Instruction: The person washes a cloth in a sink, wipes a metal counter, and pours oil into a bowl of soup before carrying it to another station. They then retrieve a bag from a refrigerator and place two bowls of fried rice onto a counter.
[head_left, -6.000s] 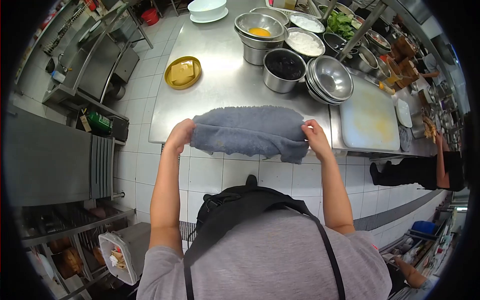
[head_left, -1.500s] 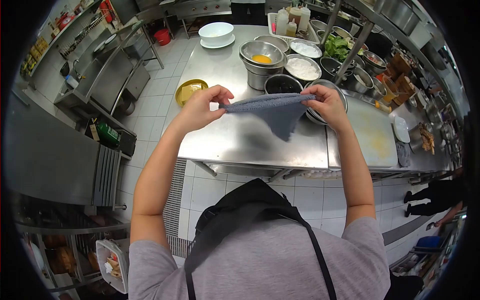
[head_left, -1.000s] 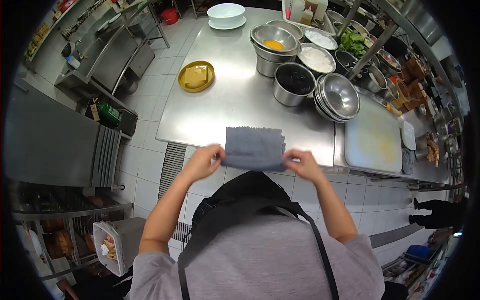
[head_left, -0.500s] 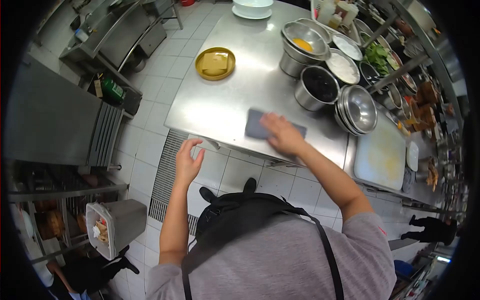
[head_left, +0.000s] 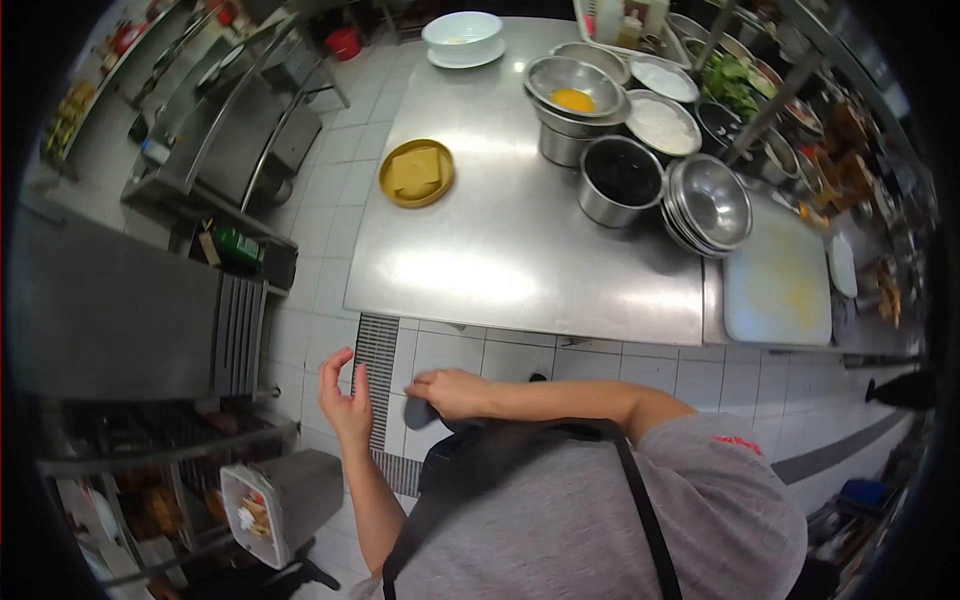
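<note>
My right hand (head_left: pixel 452 392) is closed on a grey cloth (head_left: pixel 420 412), held off the table in front of my apron. To its left, my left hand (head_left: pixel 346 398) is raised with fingers apart and nothing in it. Both hands are on my side of the front edge of the steel table (head_left: pixel 500 265). Toward the table's left side sits a round mustard-yellow dish (head_left: pixel 418 196) with a flat yellowish slab (head_left: pixel 416 172) in it.
At the table's right stand a pot of dark contents (head_left: pixel 621 172), stacked metal bowls (head_left: pixel 712 205), a bowl with orange-yellow contents (head_left: pixel 573 99) and a white cutting board (head_left: pixel 778 270). White bowls (head_left: pixel 463 38) stand at the far end. A lined bin (head_left: pixel 285 510) is at lower left.
My right hand has lifted the grey cloth off the tabletop and brought it back and left, close to my left hand. The left hand stays open. My view has shifted.
</note>
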